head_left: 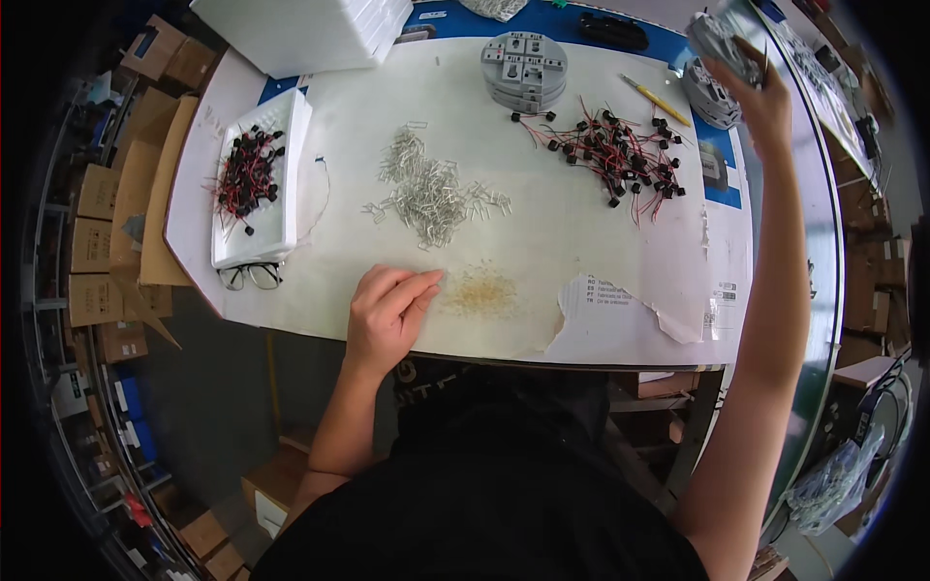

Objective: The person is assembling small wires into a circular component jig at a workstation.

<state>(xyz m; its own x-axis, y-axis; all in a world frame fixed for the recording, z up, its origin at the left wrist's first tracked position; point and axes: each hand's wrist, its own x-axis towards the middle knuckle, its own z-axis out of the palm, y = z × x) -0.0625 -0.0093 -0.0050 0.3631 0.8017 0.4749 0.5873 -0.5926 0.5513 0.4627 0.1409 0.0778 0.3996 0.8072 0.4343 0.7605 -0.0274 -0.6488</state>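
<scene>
My right hand [763, 102] reaches to the far right and grips a round grey plastic housing [722, 46]. It holds this above a stack of similar grey housings [712, 97]. My left hand [386, 315] rests at the near part of the table, thumb and forefinger pinched together; anything between them is too small to make out. Beside those fingertips lies a scatter of tiny yellowish pieces [482, 290]. Beyond is a heap of small bent metal clips [431, 198]. Another stack of grey round housings [524, 70] stands at the back, its top showing compartments.
Black buzzer-like parts with red and black wires [620, 160] lie in a pile at right; more fill a white tray [295, 174] at left. Glasses [250, 277] lie below the tray. A yellow pen-like tool [657, 100], a white foam box [300, 34] and torn paper [605, 315] are also there.
</scene>
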